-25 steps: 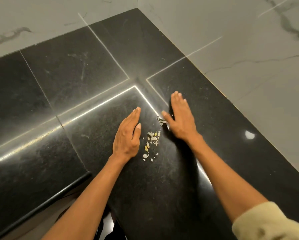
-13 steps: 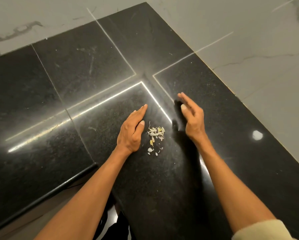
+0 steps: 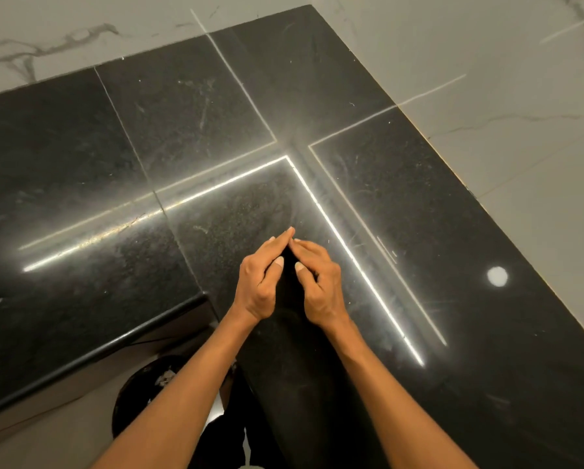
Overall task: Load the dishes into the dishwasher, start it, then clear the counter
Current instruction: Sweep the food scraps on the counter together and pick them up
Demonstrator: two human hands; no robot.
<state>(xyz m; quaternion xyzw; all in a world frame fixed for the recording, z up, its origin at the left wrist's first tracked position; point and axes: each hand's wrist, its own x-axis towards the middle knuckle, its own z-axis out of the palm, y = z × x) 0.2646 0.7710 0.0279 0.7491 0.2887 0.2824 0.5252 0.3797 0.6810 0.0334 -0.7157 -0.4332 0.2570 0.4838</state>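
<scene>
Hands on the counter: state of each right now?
Left hand: fingers extended, cupped, tips meeting the right hand's; open, nothing seen held.
Right hand: fingers curled inward over the counter; contents hidden, cannot tell.

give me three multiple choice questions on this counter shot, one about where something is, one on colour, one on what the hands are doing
1. Where do the two hands meet?
A. On the countertop, near its inner corner edge
B. Up against the wall tiles
C. Over a sink

2. What colour is the countertop?
A. White
B. Black
C. Wood brown

3. How do the hands stand?
A. Spread wide apart, palms flat
B. One raised off the counter
C. Cupped together, fingertips touching

Answers:
1 A, since the left hand and right hand sit on the slab by the front edge corner.
2 B, since the countertop is polished black stone, beside pale marble-look wall tiles.
3 C, since the fingertips meet at a point and the palms angle inward; what lies between them is hidden.
</scene>
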